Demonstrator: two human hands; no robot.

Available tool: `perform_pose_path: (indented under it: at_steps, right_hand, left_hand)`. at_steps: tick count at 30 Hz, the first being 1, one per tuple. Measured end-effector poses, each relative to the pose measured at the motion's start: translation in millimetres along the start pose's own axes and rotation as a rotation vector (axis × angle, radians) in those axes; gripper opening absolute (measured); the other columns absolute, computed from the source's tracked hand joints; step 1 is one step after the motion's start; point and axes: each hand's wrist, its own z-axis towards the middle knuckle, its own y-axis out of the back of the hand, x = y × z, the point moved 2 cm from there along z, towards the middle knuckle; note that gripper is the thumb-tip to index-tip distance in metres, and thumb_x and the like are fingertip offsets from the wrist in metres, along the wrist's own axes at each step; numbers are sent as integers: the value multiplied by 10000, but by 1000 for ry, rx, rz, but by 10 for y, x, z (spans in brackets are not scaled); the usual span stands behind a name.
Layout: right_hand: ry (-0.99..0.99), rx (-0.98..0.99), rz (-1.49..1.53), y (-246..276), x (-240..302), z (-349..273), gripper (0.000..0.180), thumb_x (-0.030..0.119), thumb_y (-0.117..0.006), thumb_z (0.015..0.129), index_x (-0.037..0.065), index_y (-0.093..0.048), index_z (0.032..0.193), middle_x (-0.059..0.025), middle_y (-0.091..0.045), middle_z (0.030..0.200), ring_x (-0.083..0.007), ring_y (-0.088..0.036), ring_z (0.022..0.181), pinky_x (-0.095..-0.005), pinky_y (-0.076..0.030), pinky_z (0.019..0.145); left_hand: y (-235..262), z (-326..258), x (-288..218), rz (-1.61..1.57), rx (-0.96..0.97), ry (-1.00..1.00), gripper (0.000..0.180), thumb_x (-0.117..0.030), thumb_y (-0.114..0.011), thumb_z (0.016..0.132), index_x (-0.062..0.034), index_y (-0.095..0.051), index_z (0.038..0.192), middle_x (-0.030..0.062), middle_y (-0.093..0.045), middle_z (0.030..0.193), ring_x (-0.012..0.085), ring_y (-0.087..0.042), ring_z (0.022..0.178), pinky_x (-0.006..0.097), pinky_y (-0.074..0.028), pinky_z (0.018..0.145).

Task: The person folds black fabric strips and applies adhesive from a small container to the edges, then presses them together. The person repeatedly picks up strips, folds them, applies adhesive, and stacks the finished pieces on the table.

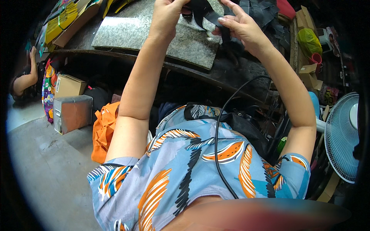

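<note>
At the top edge, above a grey speckled stone slab point(131, 35), a black strip of flexible material point(207, 14) is stretched between my hands. My left hand point(165, 18) pinches its left end, though the fingertips are partly cut off by the frame. Thumb and fingers of my right hand point(243, 27) close on the strip farther right. A loose part of the strip hangs between the hands. More black pieces point(259, 15) are piled behind my right hand.
The slab lies on a dark workbench point(231, 86). Yellow bundles point(63, 21) stand far left. A white fan point(341, 136) is at the right; a black cable point(217, 154) crosses my front. At lower left are a metal box point(73, 113), an orange bag point(104, 133) and another person's arm point(27, 81).
</note>
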Motion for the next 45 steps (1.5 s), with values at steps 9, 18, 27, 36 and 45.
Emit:
perform_pose_path:
  at_steps: [9, 18, 27, 36, 45]
  right_hand:
    - [-39, 143, -372, -255, -101, 110, 567, 123, -594, 966, 129, -380, 1491, -55, -607, 1020, -88, -605, 752, -239, -530, 753]
    - [668, -161, -1372, -513, 84, 194, 599, 235, -615, 958, 115, -364, 1489, -63, -562, 1179, -198, -603, 1002, -360, -514, 883]
    - [343, 103, -249, -627, -74, 538, 567, 303, -534, 977, 109, -348, 1476, -63, -543, 1192, -197, -592, 994, -363, -519, 867]
    - [315, -22, -640, -174, -107, 637, 584, 377, -486, 1035, 124, -301, 1529, -93, -569, 1036, -159, -605, 853, -264, -503, 759]
    - [327, -84, -1384, -55, -98, 304, 578, 355, -534, 989, 178, -336, 1502, -193, -590, 1300, -374, -602, 1168, -468, -497, 966]
  left_hand:
    - [822, -265, 25, 749, -343, -153, 185, -103, -613, 926, -41, -524, 1076, 45, -617, 680, 108, -589, 510, 233, -502, 482]
    - [990, -480, -25, 632, -415, -176, 199, -143, -714, 873, -9, -650, 1005, 23, -654, 759, 128, -617, 646, 243, -501, 607]
    - [583, -562, -143, -280, -194, -1, 337, -66, -595, 905, -57, -507, 1230, 42, -667, 882, 149, -689, 769, 267, -568, 566]
    - [554, -131, 100, 372, -168, 168, 430, -53, -666, 862, -25, -489, 1252, 64, -612, 746, 139, -619, 637, 291, -508, 564]
    - [542, -128, 121, 975, -182, -310, 421, -69, -737, 746, 23, -602, 1134, 207, -654, 851, 309, -655, 729, 381, -528, 681]
